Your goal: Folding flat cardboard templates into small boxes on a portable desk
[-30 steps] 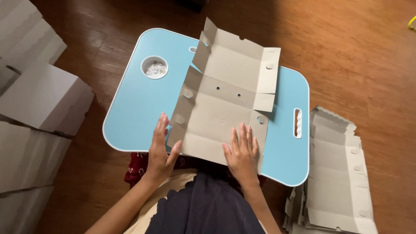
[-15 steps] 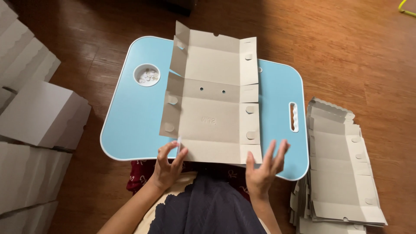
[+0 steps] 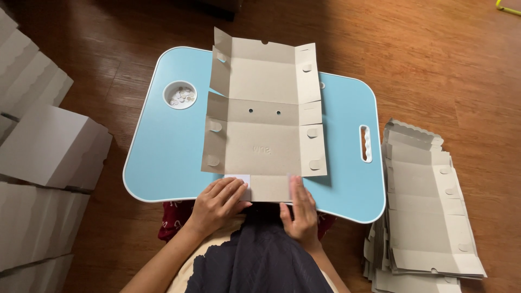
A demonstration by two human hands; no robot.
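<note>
A flat grey cardboard box blank (image 3: 264,125), with folded side flaps and two small holes, lies on a light blue lap table (image 3: 163,152). My left hand (image 3: 217,203) rests on the blank's near flap at the table's front edge, fingers curled over it. My right hand (image 3: 299,211) presses the same near flap from the right side, fingers flat and together. A small white patch shows on the flap by my left fingers.
A round cup recess (image 3: 180,95) in the table holds small white discs. A slot handle (image 3: 366,143) is at the table's right. A stack of flat blanks (image 3: 429,211) lies on the wooden floor at right. Assembled grey boxes (image 3: 49,146) pile up at left.
The blank has been turned square to the table and slid toward me. Both hands moved from its lower corners onto the near flap at the table's front edge.
</note>
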